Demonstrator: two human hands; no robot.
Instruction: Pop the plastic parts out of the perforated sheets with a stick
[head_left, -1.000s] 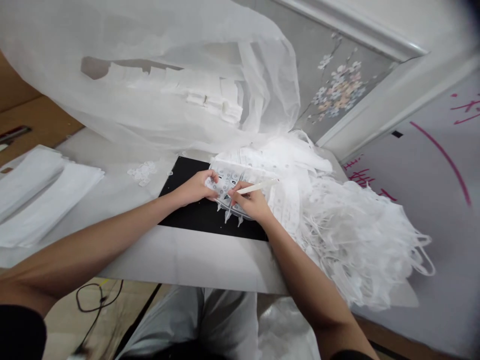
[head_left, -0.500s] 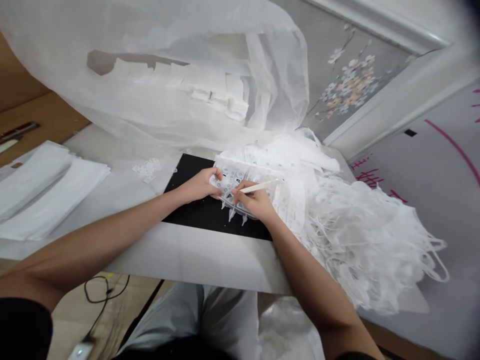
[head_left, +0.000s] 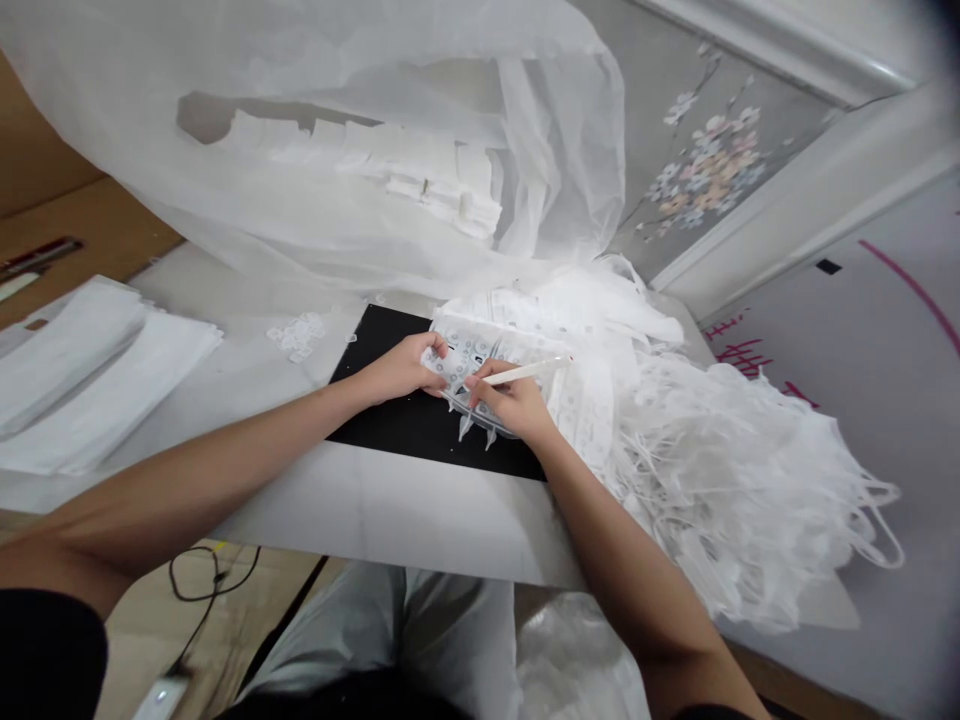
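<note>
A translucent white moulded sheet (head_left: 466, 357), with rows of small rings and holes, lies over a black mat (head_left: 390, 425). Pointed tabs stick out from its near edge. My left hand (head_left: 411, 366) grips the sheet's left end between thumb and fingers. In my right hand (head_left: 517, 402) is a slim white pen-like tool (head_left: 529, 369), its back end pointing right and its tip low near the sheet. The fingers hide the exact tip. More such white sheets (head_left: 585, 410) lie just behind and to the right.
White trimmings (head_left: 735, 480) are heaped at the right. Small clear pieces (head_left: 298, 335) lie left of the mat. Flat white packs (head_left: 112, 380) sit at far left. Behind stands a big translucent bag (head_left: 337, 220) with white pieces inside. A cable (head_left: 214, 590) lies below.
The view has shifted very slightly. Both hands keep their hold on the sheet and the pen-like tool, with hardly any visible movement.
</note>
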